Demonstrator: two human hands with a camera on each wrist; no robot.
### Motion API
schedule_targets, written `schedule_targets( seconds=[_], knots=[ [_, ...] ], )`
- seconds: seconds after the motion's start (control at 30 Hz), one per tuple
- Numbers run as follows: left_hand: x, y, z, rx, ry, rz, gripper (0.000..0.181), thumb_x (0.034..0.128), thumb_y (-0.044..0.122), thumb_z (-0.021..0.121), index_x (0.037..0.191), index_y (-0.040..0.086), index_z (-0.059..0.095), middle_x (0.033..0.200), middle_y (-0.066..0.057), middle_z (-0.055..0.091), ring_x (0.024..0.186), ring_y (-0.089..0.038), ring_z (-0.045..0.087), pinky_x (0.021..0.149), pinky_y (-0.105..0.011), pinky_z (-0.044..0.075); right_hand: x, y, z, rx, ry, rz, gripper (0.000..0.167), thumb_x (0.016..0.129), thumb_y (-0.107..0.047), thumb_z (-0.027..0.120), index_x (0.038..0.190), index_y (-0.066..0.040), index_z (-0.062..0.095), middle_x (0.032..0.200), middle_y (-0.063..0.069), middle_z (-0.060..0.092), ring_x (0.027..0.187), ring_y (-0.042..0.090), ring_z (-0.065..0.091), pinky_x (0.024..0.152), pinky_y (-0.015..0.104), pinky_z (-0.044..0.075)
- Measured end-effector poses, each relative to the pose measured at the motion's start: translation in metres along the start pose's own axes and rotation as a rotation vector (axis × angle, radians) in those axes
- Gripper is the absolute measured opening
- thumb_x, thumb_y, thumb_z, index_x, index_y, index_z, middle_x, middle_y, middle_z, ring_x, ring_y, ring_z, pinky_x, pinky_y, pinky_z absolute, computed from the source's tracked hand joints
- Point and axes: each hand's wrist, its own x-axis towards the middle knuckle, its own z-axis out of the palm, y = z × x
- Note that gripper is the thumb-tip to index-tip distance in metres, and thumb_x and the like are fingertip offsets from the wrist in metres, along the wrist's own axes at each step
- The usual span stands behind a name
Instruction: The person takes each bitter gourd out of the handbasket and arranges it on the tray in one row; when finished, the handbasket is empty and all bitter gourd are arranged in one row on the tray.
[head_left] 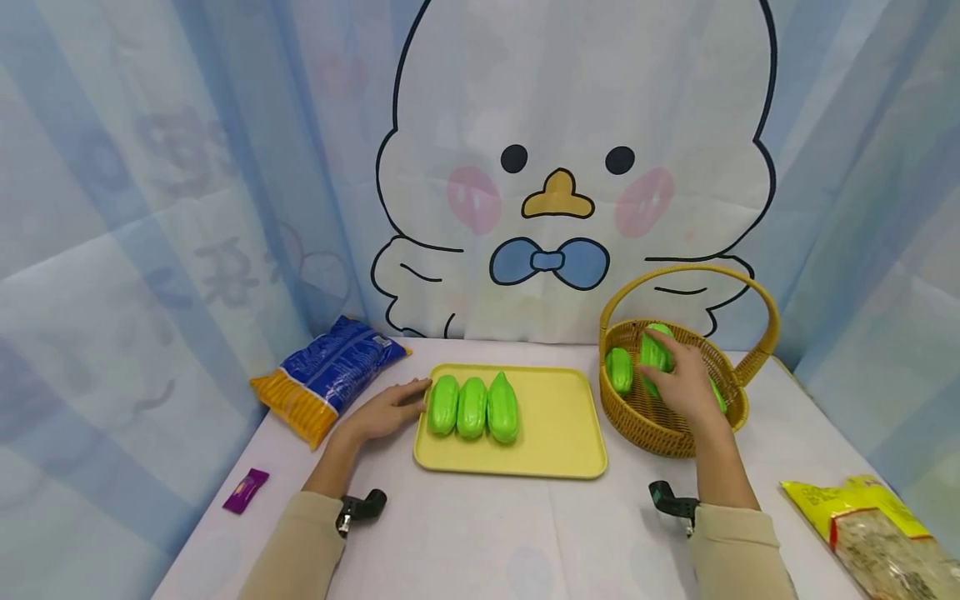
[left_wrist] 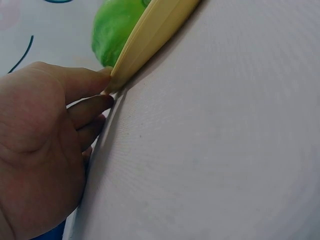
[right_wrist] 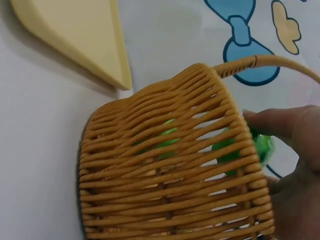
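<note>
Three green vegetable-shaped pieces [head_left: 472, 408] lie side by side on the left half of a yellow tray [head_left: 555, 425]. My left hand [head_left: 387, 411] touches the tray's left edge; in the left wrist view the thumb and fingers [left_wrist: 87, 90] meet at the tray's rim [left_wrist: 150, 37]. My right hand [head_left: 684, 383] reaches into the wicker basket [head_left: 648, 433] and grips a green piece [head_left: 656, 352]. Another green piece [head_left: 619, 371] lies at the basket's left, and one [head_left: 717, 395] shows partly at its right. The basket wall [right_wrist: 170, 165] hides much of the right hand's grip.
A blue and orange packet [head_left: 330, 379] lies left of the tray. Nearer the table's left edge is a small purple packet [head_left: 245, 491]. A yellow bag with a clear window [head_left: 877, 533] lies at the right front. The basket's handle [head_left: 693, 268] arches above it; a printed curtain hangs behind.
</note>
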Motion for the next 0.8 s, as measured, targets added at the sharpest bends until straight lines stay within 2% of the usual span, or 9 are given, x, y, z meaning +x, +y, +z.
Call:
schedule_targets(
  seconds=[0.1, 0.2, 0.3, 0.5, 0.67, 0.8],
  knots=[
    [0.0, 0.001, 0.0, -0.007, -0.001, 0.005, 0.059, 0.1063, 0.039, 0.057, 0.16, 0.019, 0.044, 0.169, -0.013, 0.034, 0.159, -0.038, 0.025, 0.131, -0.058, 0.016, -0.001, -0.008, -0.002, 0.026, 0.006, -0.02, 0.065, 0.101, -0.021, 0.069, 0.16, -0.016, 0.042, 0.125, 0.028, 0.044, 0.103, 0.035, 0.04, 0.075, 0.046, 0.038],
    [-0.001, 0.002, 0.0, -0.02, -0.003, 0.008, 0.058, 0.1064, 0.038, 0.057, 0.16, 0.019, 0.044, 0.169, -0.013, 0.034, 0.159, -0.038, 0.025, 0.131, -0.057, 0.016, -0.003, -0.016, -0.003, 0.06, 0.011, -0.033, 0.064, 0.1, -0.022, 0.071, 0.159, -0.019, 0.045, 0.112, 0.019, 0.037, 0.09, 0.027, 0.032, 0.067, 0.039, 0.031],
    [-0.001, 0.002, 0.0, -0.024, -0.005, 0.014, 0.058, 0.1066, 0.037, 0.057, 0.16, 0.018, 0.043, 0.169, -0.014, 0.034, 0.159, -0.038, 0.025, 0.131, -0.057, 0.016, -0.005, -0.023, -0.004, 0.091, 0.018, -0.054, 0.062, 0.1, -0.022, 0.072, 0.157, -0.02, 0.048, 0.11, 0.016, 0.035, 0.089, 0.024, 0.031, 0.066, 0.036, 0.032],
    [-0.001, 0.001, 0.0, -0.024, -0.008, 0.02, 0.059, 0.1063, 0.037, 0.057, 0.16, 0.017, 0.043, 0.169, -0.014, 0.034, 0.159, -0.038, 0.025, 0.131, -0.057, 0.016, -0.009, -0.036, -0.004, 0.15, 0.006, -0.087, 0.06, 0.1, -0.025, 0.072, 0.156, -0.023, 0.05, 0.119, 0.019, 0.039, 0.091, 0.023, 0.036, 0.063, 0.029, 0.041],
    [-0.001, 0.001, 0.0, -0.03, -0.013, 0.017, 0.059, 0.1065, 0.037, 0.057, 0.16, 0.017, 0.042, 0.169, -0.014, 0.034, 0.159, -0.038, 0.024, 0.131, -0.057, 0.015, -0.012, -0.046, -0.003, 0.166, -0.051, -0.121, 0.061, 0.1, -0.028, 0.072, 0.157, -0.025, 0.049, 0.128, 0.021, 0.042, 0.099, 0.025, 0.042, 0.067, 0.029, 0.046],
    [-0.001, 0.002, -0.001, -0.029, -0.014, 0.015, 0.059, 0.1065, 0.036, 0.057, 0.16, 0.017, 0.043, 0.169, -0.014, 0.034, 0.159, -0.038, 0.024, 0.131, -0.057, 0.015, -0.014, -0.052, -0.002, 0.178, -0.104, -0.139, 0.063, 0.098, -0.029, 0.074, 0.156, -0.026, 0.05, 0.125, 0.018, 0.045, 0.103, 0.027, 0.048, 0.067, 0.027, 0.05]
  ],
)
